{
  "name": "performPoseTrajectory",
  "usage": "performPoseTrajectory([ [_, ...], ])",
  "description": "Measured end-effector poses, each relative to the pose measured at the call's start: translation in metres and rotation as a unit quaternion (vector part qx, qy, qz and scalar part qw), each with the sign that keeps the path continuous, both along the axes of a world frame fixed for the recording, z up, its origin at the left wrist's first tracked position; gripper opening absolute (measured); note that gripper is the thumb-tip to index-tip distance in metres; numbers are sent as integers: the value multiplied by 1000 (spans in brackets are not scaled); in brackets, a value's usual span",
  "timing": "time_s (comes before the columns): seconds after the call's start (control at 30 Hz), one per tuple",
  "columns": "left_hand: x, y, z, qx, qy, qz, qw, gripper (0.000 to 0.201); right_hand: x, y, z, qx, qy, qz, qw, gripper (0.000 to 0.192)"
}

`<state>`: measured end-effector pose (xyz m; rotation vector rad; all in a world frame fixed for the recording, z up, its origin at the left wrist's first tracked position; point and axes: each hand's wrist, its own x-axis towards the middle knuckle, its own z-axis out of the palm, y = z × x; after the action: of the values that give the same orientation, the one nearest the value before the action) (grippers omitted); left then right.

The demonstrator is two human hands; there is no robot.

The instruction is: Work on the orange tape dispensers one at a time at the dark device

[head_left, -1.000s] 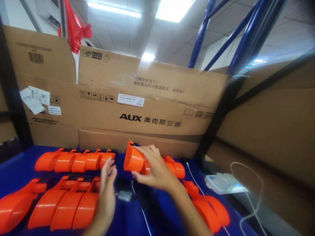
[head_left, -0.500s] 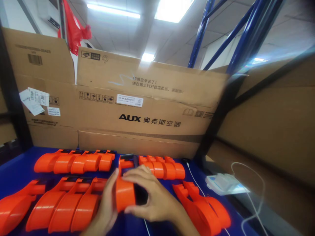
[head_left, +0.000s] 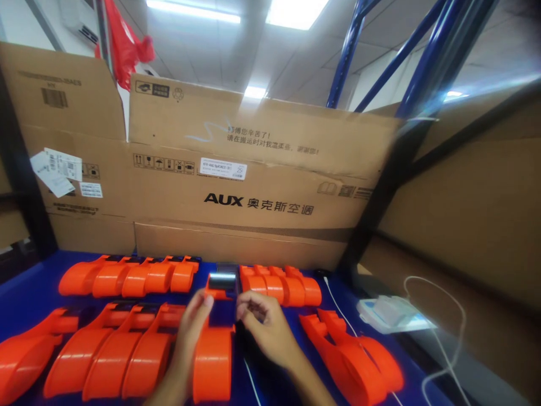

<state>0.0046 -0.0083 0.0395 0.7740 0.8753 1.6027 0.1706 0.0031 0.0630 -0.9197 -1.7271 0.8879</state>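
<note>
Lower centre: left hand (head_left: 186, 338) and right hand (head_left: 264, 327) both grasp one orange dispenser (head_left: 213, 349) lying on the blue worktop (head_left: 25, 293).

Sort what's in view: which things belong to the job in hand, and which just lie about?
In hand:
- orange tape dispenser, between left hand and right hand
- rows of orange tape dispensers on the blue table

Lying about:
- AUX cardboard box
- white charger with cable
- red bag

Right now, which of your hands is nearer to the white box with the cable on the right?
Right. The right hand lies between the orange plastic dispenser and the white box; the left hand is on the dispenser's far side.
</note>
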Motion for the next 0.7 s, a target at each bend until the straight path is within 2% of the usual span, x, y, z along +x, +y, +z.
performPoseTrajectory([
  [0.17,1,3,-11,10,57,21,998,39,-8,-3,-8,-45,6,-7,999,21],
  [0.27,3,2,-17,26,58,-1,998,36,-8,-2,-9,-33,-18,-23,999,20],
  [0.43,4,0,-12,49,45,-17,998,51,-6,-4,-8,12,-66,-47,997,23],
  [0.7,2,3,-12,63,69,-16,996,56,-7,-2,-10,19,-83,-69,994,22],
])
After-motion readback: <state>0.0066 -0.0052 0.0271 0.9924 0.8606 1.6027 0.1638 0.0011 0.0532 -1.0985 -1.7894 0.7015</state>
